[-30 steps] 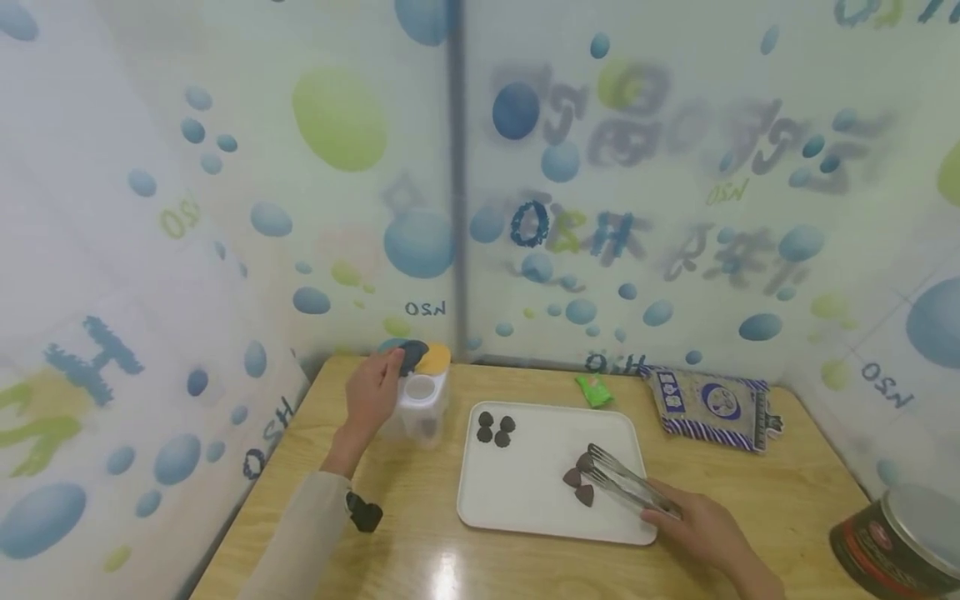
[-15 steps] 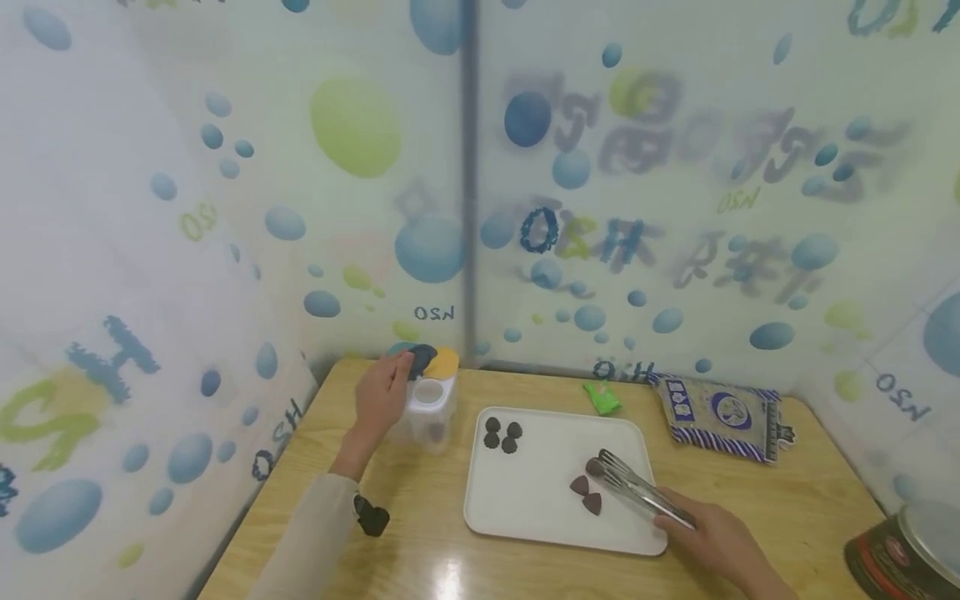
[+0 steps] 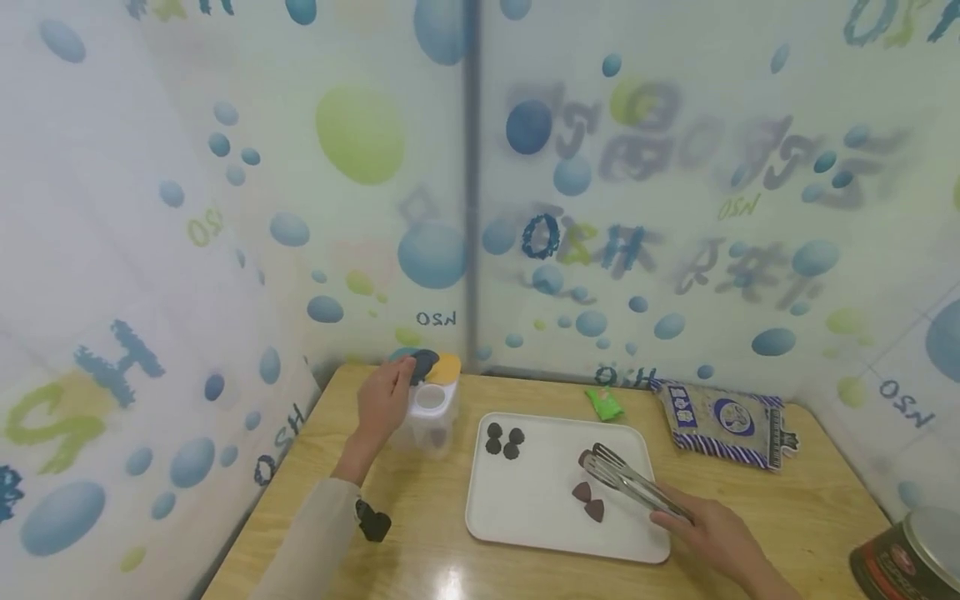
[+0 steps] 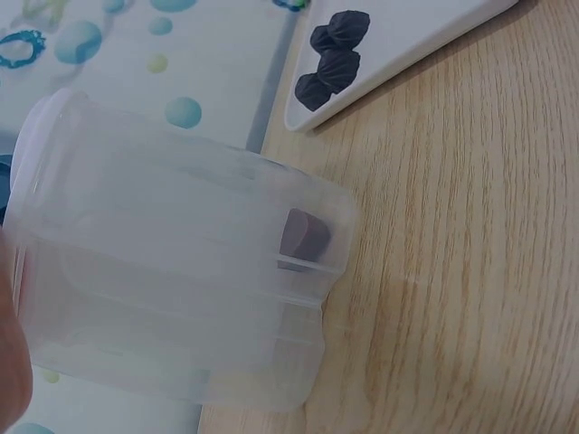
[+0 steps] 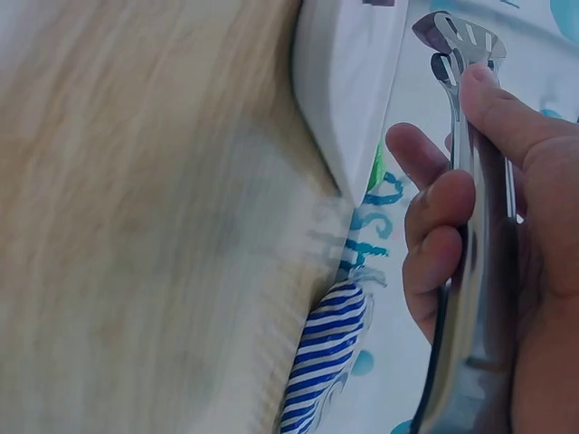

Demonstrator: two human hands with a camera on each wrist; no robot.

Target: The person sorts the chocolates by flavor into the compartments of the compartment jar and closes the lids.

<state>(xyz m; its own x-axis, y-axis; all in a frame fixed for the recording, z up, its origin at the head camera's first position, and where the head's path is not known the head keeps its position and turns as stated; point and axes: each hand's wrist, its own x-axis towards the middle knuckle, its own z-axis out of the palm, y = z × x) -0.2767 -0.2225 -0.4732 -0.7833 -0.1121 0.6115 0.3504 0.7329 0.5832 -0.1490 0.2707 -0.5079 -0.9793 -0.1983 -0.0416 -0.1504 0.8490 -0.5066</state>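
So the right hand (image 3: 716,533) had its grip curled round some metal tongs (image 3: 656,497), and the tips were pinching a brown chunk (image 3: 585,458) over the right part of a white tray (image 3: 525,504). Two more chunks (image 3: 594,510) lay on the tray below that, with four darker lumps (image 3: 511,451) bunched in the far left corner. Meanwhile the left hand (image 3: 381,406) had thumb and fingers pinching a dark blue lid (image 3: 425,364), tilted up by the round opening of a clear tub (image 3: 430,428) on the desk (image 3: 420,533). One brown piece (image 4: 306,237) sat inside, at the bottom.
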